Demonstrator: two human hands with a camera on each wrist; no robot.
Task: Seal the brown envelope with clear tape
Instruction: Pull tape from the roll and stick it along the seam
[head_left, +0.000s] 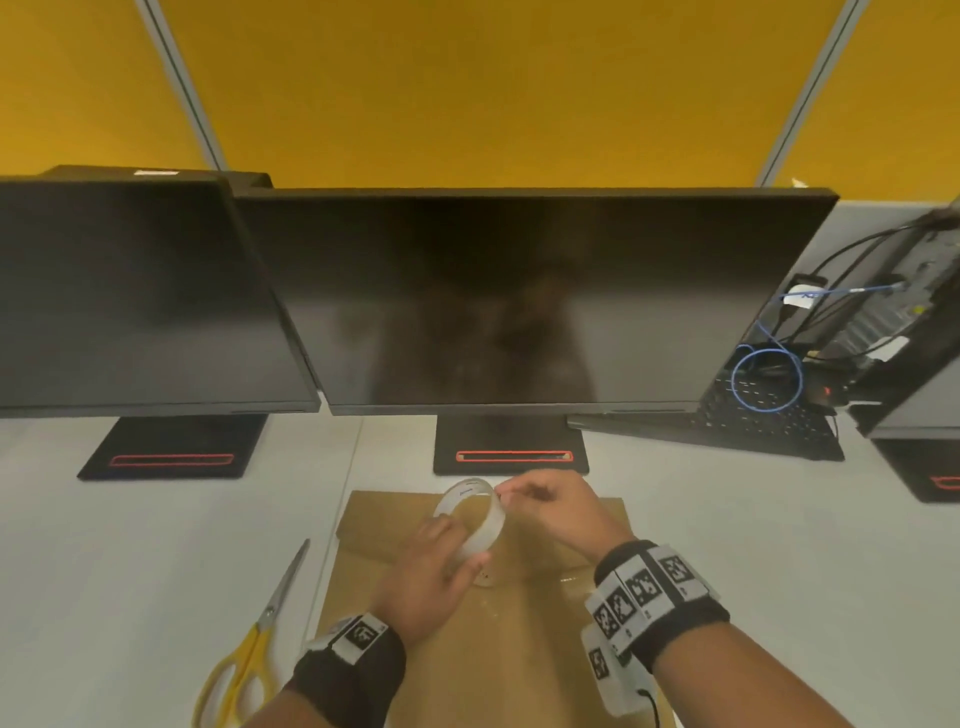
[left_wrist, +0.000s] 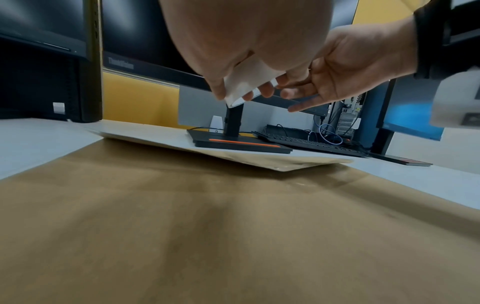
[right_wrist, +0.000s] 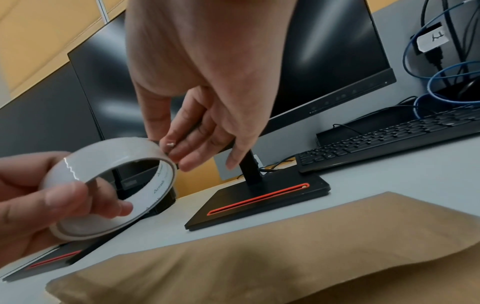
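A brown envelope (head_left: 519, 639) lies flat on the white desk, its flap end (right_wrist: 259, 257) toward the monitors. Above it my left hand (head_left: 431, 571) grips a roll of clear tape (head_left: 475, 519), thumb on the outer face and fingers through the core (right_wrist: 109, 185). My right hand (head_left: 550, 504) is at the roll's far rim, thumb and forefinger (right_wrist: 171, 150) pinching at the tape's edge. Whether a strip of tape is peeled free cannot be told. In the left wrist view the roll (left_wrist: 249, 84) shows under my palm, with the right hand (left_wrist: 337, 72) beside it.
Yellow-handled scissors (head_left: 249, 654) lie on the desk left of the envelope. Two dark monitors on black stands (head_left: 511, 457) stand close behind. A black keyboard (head_left: 753, 415) and blue cables (head_left: 766, 379) sit at the back right.
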